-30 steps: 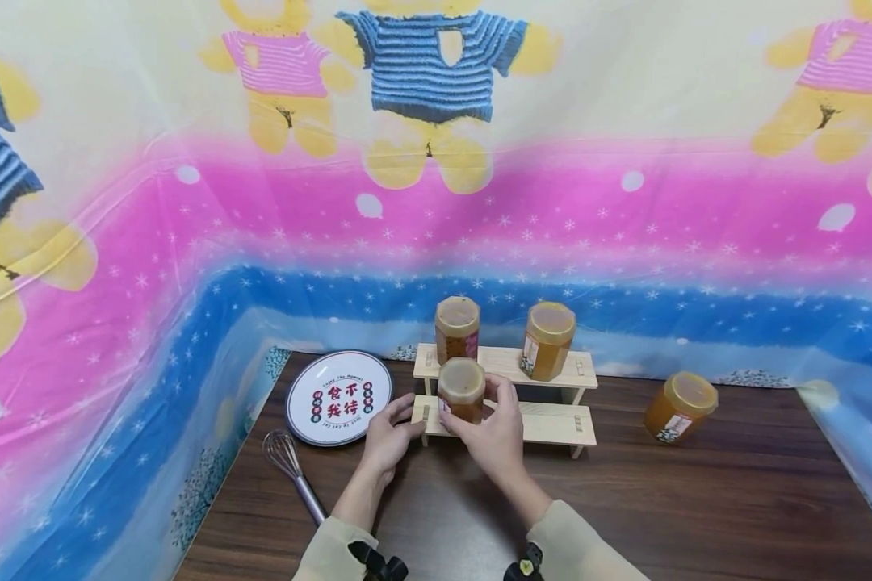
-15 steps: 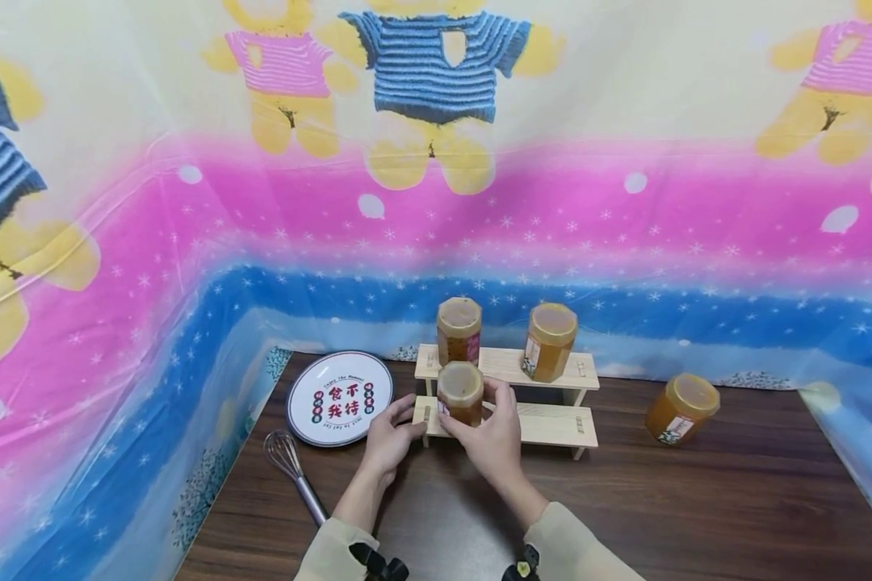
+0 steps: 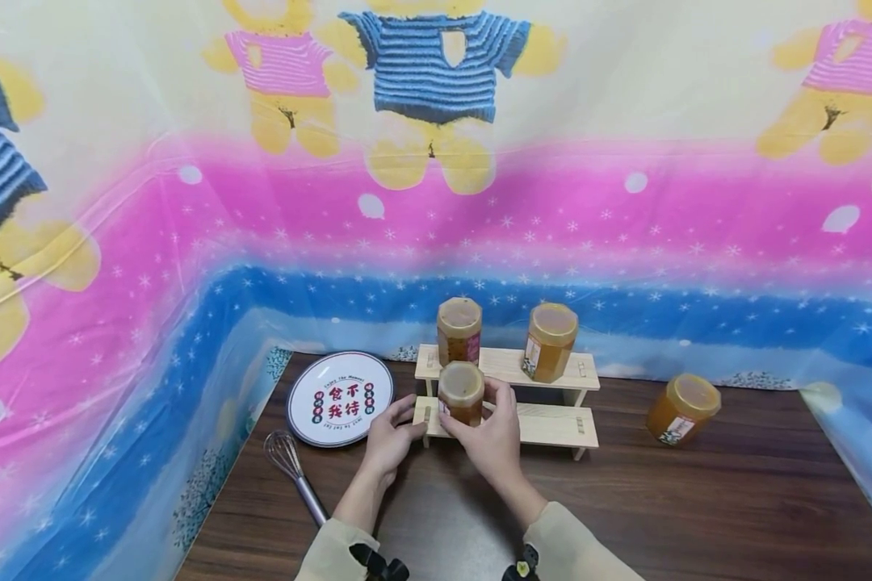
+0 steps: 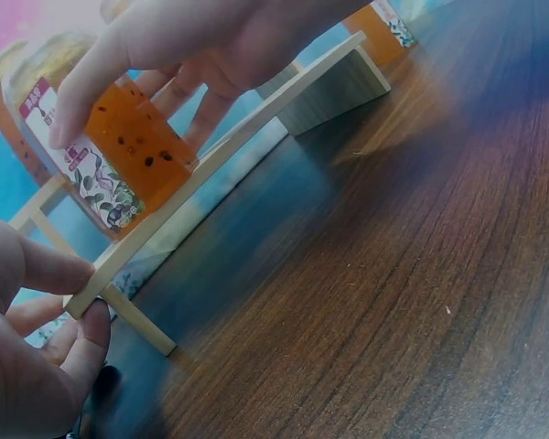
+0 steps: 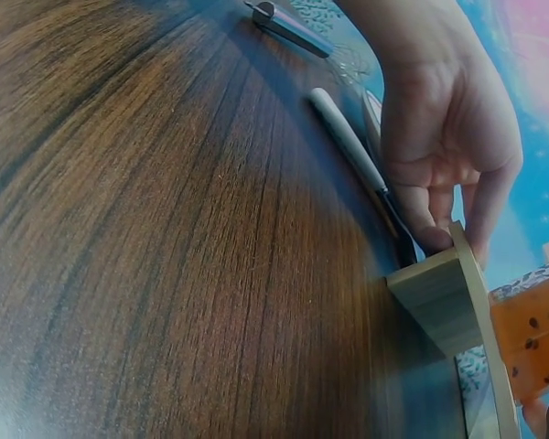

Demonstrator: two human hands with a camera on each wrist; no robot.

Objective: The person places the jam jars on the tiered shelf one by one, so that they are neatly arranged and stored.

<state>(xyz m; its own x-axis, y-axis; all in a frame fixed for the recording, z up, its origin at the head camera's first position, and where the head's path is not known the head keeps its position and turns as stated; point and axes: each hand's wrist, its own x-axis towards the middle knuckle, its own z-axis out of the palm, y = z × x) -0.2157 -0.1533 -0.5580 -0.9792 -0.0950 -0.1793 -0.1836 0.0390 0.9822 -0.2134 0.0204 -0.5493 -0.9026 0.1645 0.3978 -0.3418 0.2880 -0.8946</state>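
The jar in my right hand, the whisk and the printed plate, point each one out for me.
jar [image 3: 461, 382], head view, on its lid.
whisk [image 3: 283, 452], head view, on the wire loops.
printed plate [image 3: 340, 398], head view, on its printed centre.

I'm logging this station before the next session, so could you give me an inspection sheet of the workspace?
Surface: dark wood-grain table.
Job's things: small orange jam jar with tan lid upright on the lower step of a two-step pale wooden rack.
Clutter: two amber jars on the upper step; one amber jar off the rack, tilted; round white printed plate; metal whisk.
Grippers: right hand grips the jam jar; left hand holds the rack's left end.
Cables: nothing seen.
Surroundings: bear-print plastic sheet behind.
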